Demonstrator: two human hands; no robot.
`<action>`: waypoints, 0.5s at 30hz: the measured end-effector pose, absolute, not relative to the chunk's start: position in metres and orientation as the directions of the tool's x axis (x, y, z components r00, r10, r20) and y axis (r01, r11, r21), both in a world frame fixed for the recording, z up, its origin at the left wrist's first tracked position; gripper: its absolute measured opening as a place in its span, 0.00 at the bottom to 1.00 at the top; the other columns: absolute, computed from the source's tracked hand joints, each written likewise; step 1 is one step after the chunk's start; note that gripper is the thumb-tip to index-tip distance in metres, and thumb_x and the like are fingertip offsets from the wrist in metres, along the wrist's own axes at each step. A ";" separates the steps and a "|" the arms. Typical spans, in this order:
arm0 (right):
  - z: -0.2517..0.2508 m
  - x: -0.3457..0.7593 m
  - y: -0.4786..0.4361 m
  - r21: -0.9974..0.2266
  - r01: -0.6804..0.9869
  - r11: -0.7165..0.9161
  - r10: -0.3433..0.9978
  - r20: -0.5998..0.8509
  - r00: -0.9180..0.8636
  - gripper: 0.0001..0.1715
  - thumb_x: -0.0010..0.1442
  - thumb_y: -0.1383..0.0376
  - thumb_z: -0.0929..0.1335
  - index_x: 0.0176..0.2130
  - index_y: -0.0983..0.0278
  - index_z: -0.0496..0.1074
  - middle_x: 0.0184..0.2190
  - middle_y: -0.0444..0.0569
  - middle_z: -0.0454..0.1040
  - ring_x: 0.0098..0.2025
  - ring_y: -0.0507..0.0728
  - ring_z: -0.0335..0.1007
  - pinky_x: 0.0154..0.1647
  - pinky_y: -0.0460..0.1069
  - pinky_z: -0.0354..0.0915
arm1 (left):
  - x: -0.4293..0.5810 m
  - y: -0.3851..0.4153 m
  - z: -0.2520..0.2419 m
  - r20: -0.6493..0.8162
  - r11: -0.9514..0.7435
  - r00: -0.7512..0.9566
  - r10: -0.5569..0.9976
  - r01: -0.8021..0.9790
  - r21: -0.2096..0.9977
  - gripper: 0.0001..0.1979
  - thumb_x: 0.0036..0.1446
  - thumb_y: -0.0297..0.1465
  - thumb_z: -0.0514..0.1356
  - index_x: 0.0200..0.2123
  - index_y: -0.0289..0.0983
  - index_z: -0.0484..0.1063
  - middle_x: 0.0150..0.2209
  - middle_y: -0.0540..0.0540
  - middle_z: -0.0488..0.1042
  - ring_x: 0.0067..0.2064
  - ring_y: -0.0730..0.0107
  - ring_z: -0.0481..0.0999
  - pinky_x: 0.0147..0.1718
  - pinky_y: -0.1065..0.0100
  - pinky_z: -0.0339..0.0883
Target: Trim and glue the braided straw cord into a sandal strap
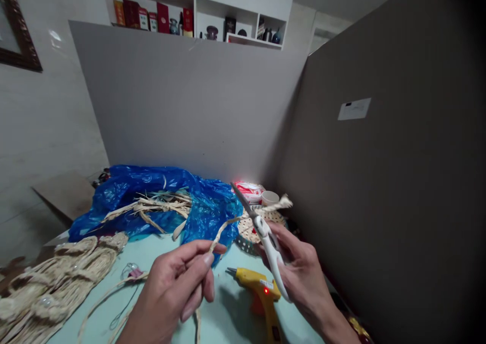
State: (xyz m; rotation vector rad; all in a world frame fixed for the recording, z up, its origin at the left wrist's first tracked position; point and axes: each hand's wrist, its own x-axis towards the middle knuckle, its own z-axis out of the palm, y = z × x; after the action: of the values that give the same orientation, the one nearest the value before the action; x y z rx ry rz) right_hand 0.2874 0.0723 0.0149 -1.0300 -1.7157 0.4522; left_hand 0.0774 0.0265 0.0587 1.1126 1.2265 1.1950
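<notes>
My left hand [178,283] pinches a twisted straw cord [225,226] between thumb and forefinger. White-handled scissors [269,245] are gripped in my right hand [304,270], with their dark blades pointing up and to the left. The cord runs from my left fingers to the scissors, and its frayed end sticks out to the right beyond them. Whether the blades are closed on the cord is unclear. Below the scissors, a yellow glue gun [260,283] with a red light rests on the pale green tabletop [216,313].
A blue plastic bag [212,197] holding dry husk strips [163,207] lies at the back. Woven straw sandals [76,270] are at left. A round woven basket [246,230] and a white cup [270,198] stand behind the scissors. Grey panels [182,101] rise behind and right.
</notes>
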 end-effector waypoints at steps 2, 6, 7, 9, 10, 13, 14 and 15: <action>0.022 0.278 0.065 -0.895 0.222 0.387 0.920 0.390 -0.033 0.16 0.52 0.62 0.75 0.41 0.62 0.75 0.27 0.44 0.75 0.26 0.53 0.70 0.26 0.46 0.68 | 0.082 0.026 0.052 0.034 -0.027 -0.085 0.996 0.089 0.996 0.14 0.53 0.42 0.63 0.34 0.37 0.80 0.16 0.50 0.71 0.14 0.81 0.55 0.16 0.74 0.45; 0.034 0.260 0.052 -0.980 -0.183 0.081 0.995 0.091 -0.049 0.25 0.44 0.57 0.79 0.39 0.62 0.71 0.25 0.43 0.75 0.25 0.51 0.68 0.23 0.44 0.65 | 0.099 0.018 0.032 0.445 -0.386 -0.144 0.884 0.313 0.868 0.07 0.50 0.29 0.66 0.32 0.45 0.84 0.24 0.47 0.80 0.27 0.63 0.77 0.29 0.69 0.67; 0.036 0.257 0.051 -0.968 -0.249 0.040 0.998 0.053 -0.047 0.26 0.44 0.57 0.79 0.40 0.61 0.70 0.27 0.44 0.77 0.26 0.52 0.69 0.22 0.43 0.65 | 0.103 0.014 0.028 0.483 -0.435 -0.115 0.868 0.295 0.851 0.10 0.50 0.27 0.66 0.34 0.46 0.85 0.27 0.46 0.81 0.31 0.60 0.79 0.33 0.68 0.69; 0.035 0.255 0.051 -0.941 -0.337 0.004 0.999 0.021 -0.047 0.27 0.44 0.57 0.80 0.40 0.61 0.69 0.28 0.44 0.78 0.25 0.51 0.70 0.21 0.42 0.64 | 0.109 0.010 0.023 0.461 -0.440 -0.046 0.886 0.223 0.870 0.12 0.51 0.27 0.65 0.38 0.47 0.85 0.30 0.44 0.83 0.34 0.57 0.80 0.37 0.67 0.70; 0.035 0.255 0.051 -0.931 -0.366 -0.006 0.998 0.017 -0.059 0.26 0.45 0.58 0.80 0.40 0.61 0.69 0.27 0.43 0.77 0.24 0.50 0.69 0.21 0.42 0.63 | 0.110 0.009 0.022 0.425 -0.409 -0.034 0.904 0.210 0.888 0.12 0.51 0.29 0.66 0.37 0.48 0.85 0.31 0.44 0.83 0.35 0.55 0.80 0.39 0.66 0.70; 0.034 0.260 0.053 -0.911 -0.412 -0.003 0.994 0.042 -0.101 0.23 0.46 0.60 0.80 0.37 0.63 0.69 0.25 0.41 0.75 0.23 0.47 0.66 0.23 0.41 0.64 | 0.106 0.013 0.027 0.216 -0.201 -0.053 0.975 0.200 0.959 0.08 0.47 0.35 0.69 0.34 0.47 0.85 0.30 0.45 0.83 0.31 0.59 0.78 0.36 0.67 0.69; 0.034 0.262 0.053 -0.908 -0.418 0.004 0.992 0.057 -0.112 0.21 0.47 0.60 0.79 0.36 0.63 0.70 0.26 0.42 0.75 0.24 0.47 0.67 0.25 0.41 0.64 | 0.103 0.015 0.030 0.107 -0.102 -0.026 0.994 0.169 0.980 0.08 0.48 0.38 0.69 0.33 0.46 0.85 0.28 0.46 0.82 0.27 0.63 0.74 0.31 0.68 0.68; 0.035 0.263 0.053 -0.906 -0.423 0.012 0.990 0.071 -0.123 0.20 0.48 0.60 0.79 0.35 0.64 0.70 0.27 0.43 0.75 0.25 0.47 0.68 0.26 0.41 0.65 | 0.101 0.018 0.033 -0.008 0.004 0.031 0.999 0.117 0.993 0.09 0.49 0.40 0.68 0.32 0.44 0.83 0.25 0.46 0.80 0.23 0.68 0.70 0.26 0.70 0.65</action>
State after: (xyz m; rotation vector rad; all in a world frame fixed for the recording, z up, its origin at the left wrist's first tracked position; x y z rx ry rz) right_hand 0.2634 0.0531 0.0346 -0.7845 -0.9934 1.4497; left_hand 0.1009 0.0177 0.0332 1.3057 1.2739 1.1233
